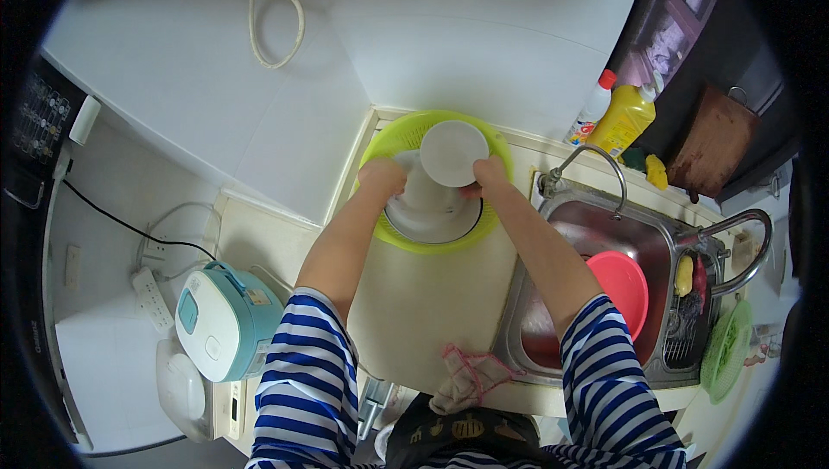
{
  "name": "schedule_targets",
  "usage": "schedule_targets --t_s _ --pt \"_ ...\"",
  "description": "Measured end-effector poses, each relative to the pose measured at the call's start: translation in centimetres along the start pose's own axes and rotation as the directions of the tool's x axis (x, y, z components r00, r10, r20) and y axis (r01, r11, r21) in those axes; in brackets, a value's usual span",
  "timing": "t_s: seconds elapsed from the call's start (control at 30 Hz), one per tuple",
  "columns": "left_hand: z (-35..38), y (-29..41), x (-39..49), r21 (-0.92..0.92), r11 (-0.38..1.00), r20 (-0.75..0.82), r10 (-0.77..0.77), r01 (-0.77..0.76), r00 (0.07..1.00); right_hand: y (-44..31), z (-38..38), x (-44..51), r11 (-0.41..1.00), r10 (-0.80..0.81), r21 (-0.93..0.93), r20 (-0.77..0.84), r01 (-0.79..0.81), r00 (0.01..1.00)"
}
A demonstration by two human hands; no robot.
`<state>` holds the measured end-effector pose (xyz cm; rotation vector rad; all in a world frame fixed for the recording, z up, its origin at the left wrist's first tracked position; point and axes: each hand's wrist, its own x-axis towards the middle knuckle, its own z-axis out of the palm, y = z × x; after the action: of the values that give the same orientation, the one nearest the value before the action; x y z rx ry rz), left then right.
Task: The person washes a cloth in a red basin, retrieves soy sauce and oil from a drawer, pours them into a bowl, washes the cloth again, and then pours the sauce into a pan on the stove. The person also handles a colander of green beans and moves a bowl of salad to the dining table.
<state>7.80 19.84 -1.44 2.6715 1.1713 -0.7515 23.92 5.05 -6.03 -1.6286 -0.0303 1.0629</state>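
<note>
A bright green plastic basin with a slotted strainer rim (424, 120) stands in the counter corner, holding white dishes. My right hand (489, 177) grips the right edge of a small round white bowl (454, 153) above the other dishes. At the basin's left side, my left hand (382, 177) has its fingers curled at the edge of a white dish (409, 177); the fingertips are partly hidden. Below the bowl lies a larger white dish with a dark rim (440, 226).
To the right is a steel sink (589, 229) with a curved faucet (609, 155) and a red plastic basin (625, 287). A cloth (473, 375) lies at the counter's front edge. A rice cooker (227, 323) stands left. Detergent bottles (622, 119) and a cutting board (712, 138) line the back right.
</note>
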Motion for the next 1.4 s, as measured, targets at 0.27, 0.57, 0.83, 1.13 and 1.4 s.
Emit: schedule_targets --t_s 0.27,0.57,0.83,1.13,1.4 --pt "1.7 -0.8 -0.1 -0.518 0.846 0.188 -0.033 0.127 0.982 0.0 -0.3 -0.8 0.983 -0.051 0.178 0.041 0.043 0.998" --pt "3.4 -1.6 1.7 -0.803 0.565 0.199 -0.047 0.191 0.979 -2.0 -1.3 -1.8 0.968 -0.237 -0.05 0.116 0.244 0.964" --pt "-1.7 -3.9 2.1 -0.528 0.84 -0.416 -0.128 -0.125 0.9 -2.2 -3.7 -2.6 0.359 -0.754 -0.606 0.261 0.71 0.603" --pt "-5.8 -2.4 0.1 -0.426 0.891 -0.519 -0.1 -0.156 0.849 0.8 -1.2 -2.2 0.209 -0.704 -0.764 0.316 0.611 0.636" --pt "-4.6 -2.8 4.3 -0.491 0.822 -0.593 -0.073 -0.288 0.802 0.3 -0.2 -0.3 0.276 -0.658 -0.866 0.146 0.417 0.739"
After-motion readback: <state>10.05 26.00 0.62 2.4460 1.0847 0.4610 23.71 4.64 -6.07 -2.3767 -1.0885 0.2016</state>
